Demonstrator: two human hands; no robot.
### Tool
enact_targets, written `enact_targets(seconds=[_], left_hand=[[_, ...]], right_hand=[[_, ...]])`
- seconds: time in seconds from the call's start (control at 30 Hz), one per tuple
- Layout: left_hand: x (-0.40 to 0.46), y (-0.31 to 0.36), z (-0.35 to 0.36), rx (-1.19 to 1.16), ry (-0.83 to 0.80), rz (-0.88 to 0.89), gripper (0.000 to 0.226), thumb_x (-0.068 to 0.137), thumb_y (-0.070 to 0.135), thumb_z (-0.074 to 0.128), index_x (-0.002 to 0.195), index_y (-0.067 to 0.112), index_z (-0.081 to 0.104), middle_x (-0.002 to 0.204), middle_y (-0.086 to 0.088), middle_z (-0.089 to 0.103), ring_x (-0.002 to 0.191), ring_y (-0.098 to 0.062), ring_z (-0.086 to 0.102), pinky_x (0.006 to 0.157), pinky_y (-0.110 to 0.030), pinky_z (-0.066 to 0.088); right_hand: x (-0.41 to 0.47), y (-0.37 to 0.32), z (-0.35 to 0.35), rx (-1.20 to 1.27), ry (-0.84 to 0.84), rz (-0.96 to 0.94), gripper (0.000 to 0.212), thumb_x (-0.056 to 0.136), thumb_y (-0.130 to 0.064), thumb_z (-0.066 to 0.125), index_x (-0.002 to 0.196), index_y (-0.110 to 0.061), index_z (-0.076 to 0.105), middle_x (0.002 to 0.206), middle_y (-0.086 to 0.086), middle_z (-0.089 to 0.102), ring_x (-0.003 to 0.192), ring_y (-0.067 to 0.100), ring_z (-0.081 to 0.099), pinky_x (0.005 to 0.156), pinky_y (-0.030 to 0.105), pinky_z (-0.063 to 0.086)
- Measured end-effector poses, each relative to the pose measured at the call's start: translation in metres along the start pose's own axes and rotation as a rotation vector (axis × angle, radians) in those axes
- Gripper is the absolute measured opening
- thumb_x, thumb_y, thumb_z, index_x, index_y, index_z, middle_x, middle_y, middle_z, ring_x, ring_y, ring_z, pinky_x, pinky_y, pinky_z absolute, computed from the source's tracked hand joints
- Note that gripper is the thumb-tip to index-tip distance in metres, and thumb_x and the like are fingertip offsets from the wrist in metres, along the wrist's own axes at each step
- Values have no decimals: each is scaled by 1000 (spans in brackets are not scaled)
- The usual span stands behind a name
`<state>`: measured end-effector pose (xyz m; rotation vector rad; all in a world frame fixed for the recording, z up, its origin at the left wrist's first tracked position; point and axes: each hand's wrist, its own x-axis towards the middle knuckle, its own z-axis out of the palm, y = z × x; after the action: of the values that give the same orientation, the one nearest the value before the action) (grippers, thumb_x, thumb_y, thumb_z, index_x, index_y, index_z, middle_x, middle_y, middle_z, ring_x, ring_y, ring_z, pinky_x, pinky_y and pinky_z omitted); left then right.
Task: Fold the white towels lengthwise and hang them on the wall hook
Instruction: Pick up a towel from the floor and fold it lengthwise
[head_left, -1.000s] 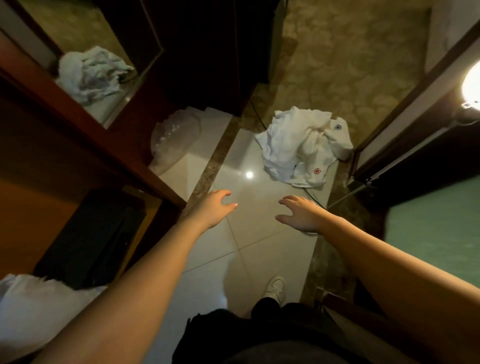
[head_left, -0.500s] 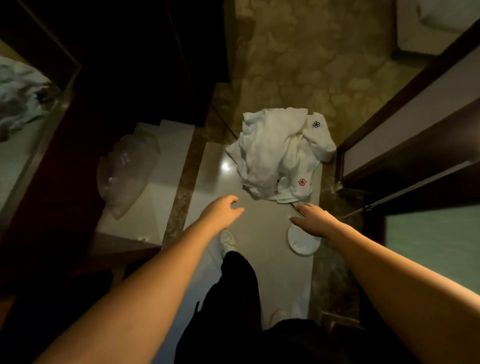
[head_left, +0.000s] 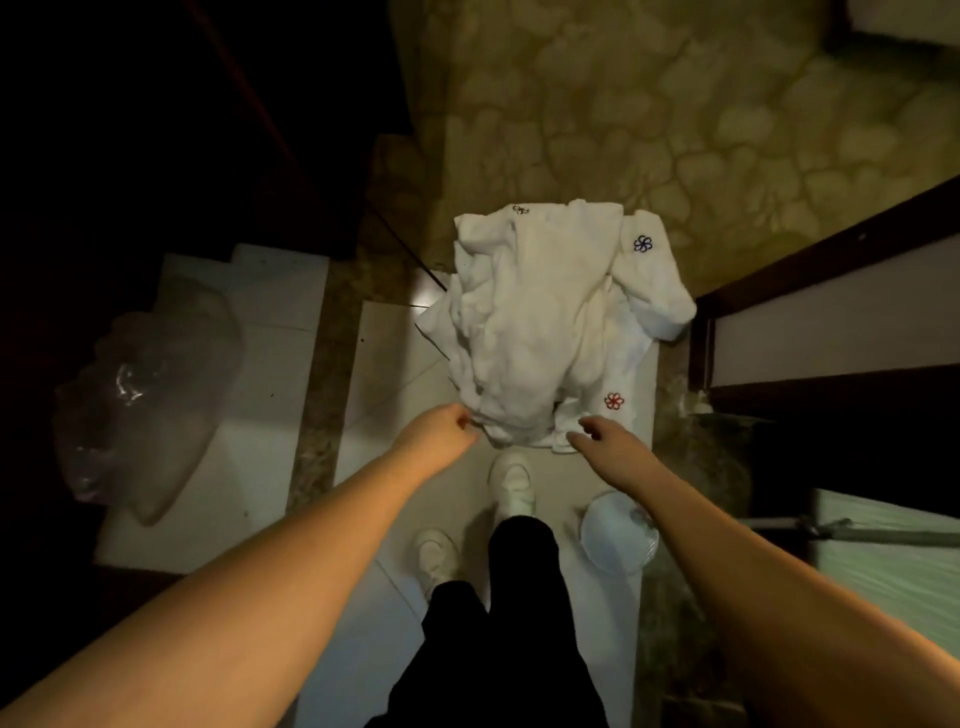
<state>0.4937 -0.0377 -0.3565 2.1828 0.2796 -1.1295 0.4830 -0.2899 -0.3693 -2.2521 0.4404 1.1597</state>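
Two hands reach down toward a crumpled heap of white towels (head_left: 545, 332) lying on the pale tiled floor (head_left: 384, 364), just beyond the person's white shoes (head_left: 511, 478). The heap straddles the edge where the glossy tiles meet the patterned stone flooring (head_left: 675, 104) farther off. Small embroidered flowers show on it: a blue one (head_left: 642, 243) on the far right fold and a red one (head_left: 614, 400) near the front right corner.

The left hand (head_left: 436, 434) is at the near left edge of the heap, its fingers curled in and seemingly pinching a fold of cloth, though the contact is too small and dim to be certain. The right hand (head_left: 605, 441) hovers at the near right edge with fingers loosely extended toward the fabric; whether it touches yet I cannot tell. Taking the pile by its near edge with the hands apart looks like a way to find the corners of one towel and lift it free, so it can be shaken out for a lengthwise fold.

A round white disc (head_left: 618, 535) lies on the floor under the right forearm. To the left, a clear plastic bag (head_left: 150, 400) sits on a white ledge (head_left: 280, 291). No wall hook is in sight.
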Motion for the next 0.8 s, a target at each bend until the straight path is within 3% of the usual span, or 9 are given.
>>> enact_targets(seconds=[0.13, 0.27, 0.37, 0.47, 0.57, 0.8], left_hand=[[75, 5, 5, -75, -8, -44, 29, 96, 29, 59, 119, 12, 64, 121, -13, 66, 105, -28, 61, 76, -28, 40], [142, 18, 17, -199, -19, -90, 23, 93, 25, 63, 109, 10, 66, 112, -13, 67, 98, -28, 63, 66, -27, 41], [182, 28, 30, -279, -91, -144, 44, 93, 28, 67, 132, 11, 58, 130, -12, 60, 115, -29, 59, 83, -31, 49], [213, 35, 41, -365, -102, -187, 66, 94, 28, 67, 150, 13, 37, 152, -11, 44, 134, -30, 46, 103, -34, 40], [236, 35, 48, -475, -44, -211, 74, 93, 28, 69, 153, 11, 29, 157, -10, 36, 140, -29, 39, 106, -32, 35], [268, 26, 67, -502, -56, -274, 77, 89, 44, 71, 151, 17, 35, 153, -9, 41, 138, -33, 40, 111, -45, 37]], right_hand=[[72, -9, 6, 123, 8, 81, 48, 100, -37, 54, 128, 1, 59, 130, 23, 62, 115, 34, 59, 93, 37, 45], [137, -14, 14, 113, -61, 61, 50, 100, -33, 56, 144, -9, 51, 147, 12, 52, 132, 27, 51, 103, 30, 37], [177, -14, 15, 98, -55, 32, 59, 98, -29, 61, 151, -11, 42, 154, 14, 43, 137, 26, 46, 108, 27, 33], [204, -7, 9, 61, -3, 18, 70, 98, -31, 61, 157, -12, 29, 160, 12, 30, 145, 27, 34, 117, 32, 25], [221, 3, 6, 55, -13, 19, 73, 99, -31, 60, 159, -17, 21, 164, 9, 24, 147, 27, 31, 117, 34, 25], [236, 11, 13, 82, -29, -19, 71, 99, -28, 60, 159, -19, 23, 162, 10, 26, 146, 27, 32, 116, 36, 28]])
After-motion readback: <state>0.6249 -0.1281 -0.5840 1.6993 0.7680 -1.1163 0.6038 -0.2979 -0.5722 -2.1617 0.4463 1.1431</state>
